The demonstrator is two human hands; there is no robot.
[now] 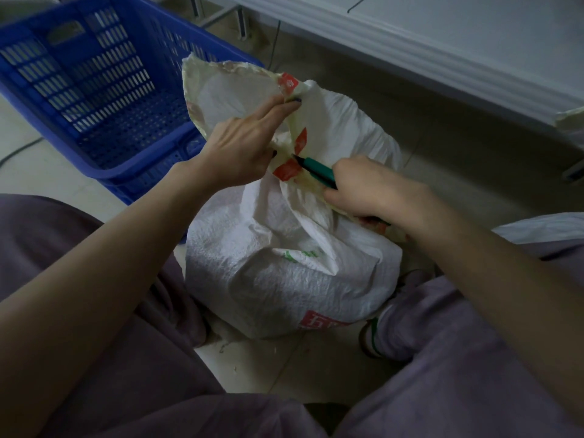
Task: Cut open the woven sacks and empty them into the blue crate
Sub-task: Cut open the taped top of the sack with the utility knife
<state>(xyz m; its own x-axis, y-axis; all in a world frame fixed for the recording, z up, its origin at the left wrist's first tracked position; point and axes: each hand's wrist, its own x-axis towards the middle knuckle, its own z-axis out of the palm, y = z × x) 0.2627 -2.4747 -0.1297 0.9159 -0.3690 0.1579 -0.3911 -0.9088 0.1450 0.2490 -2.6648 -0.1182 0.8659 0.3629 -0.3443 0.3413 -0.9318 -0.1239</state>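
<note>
Purple-trousered knees flank the sack on pale floor tiles.

- White table: long moulded edge, upper right, metal legs showing behind.
- Tiled floor: pale, scattered with small white crumbs.
- Purple trousers: both legs, foreground.
- Shoe: white with green trim, lower right.
- Cable: far left.

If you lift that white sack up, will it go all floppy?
Probably floppy on top: the sack creases where the left hand pinches its flap. The bottom bulges round on the floor, so it likely feels heavy and would sag rather than roll.
</note>
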